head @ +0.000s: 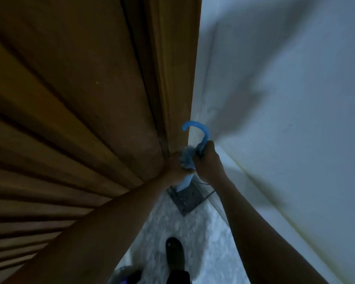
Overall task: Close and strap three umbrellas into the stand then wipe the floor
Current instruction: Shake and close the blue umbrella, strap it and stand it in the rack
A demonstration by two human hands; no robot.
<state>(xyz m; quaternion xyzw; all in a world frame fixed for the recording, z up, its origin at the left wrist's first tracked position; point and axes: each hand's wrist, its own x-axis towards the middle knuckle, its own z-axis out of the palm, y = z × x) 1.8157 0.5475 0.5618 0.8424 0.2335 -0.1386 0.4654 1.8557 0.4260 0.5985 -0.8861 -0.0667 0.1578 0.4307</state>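
Note:
A light blue umbrella [184, 182] with a curved blue hook handle [201, 130] stands upright in the corner between the wooden door and the white wall. My left hand [175, 168] grips its bunched, folded canopy just below the handle. My right hand [207, 160] holds the base of the handle from the right side. The umbrella's lower end reaches down over a dark perforated metal stand [188, 198] on the floor; its tip is hidden.
A brown wooden door [80, 119] fills the left side. A white wall [285, 99] fills the right. The floor [193, 232] is pale and speckled. My dark shoe [174, 255] stands on it, and a purplish object [125, 275] lies at the bottom edge.

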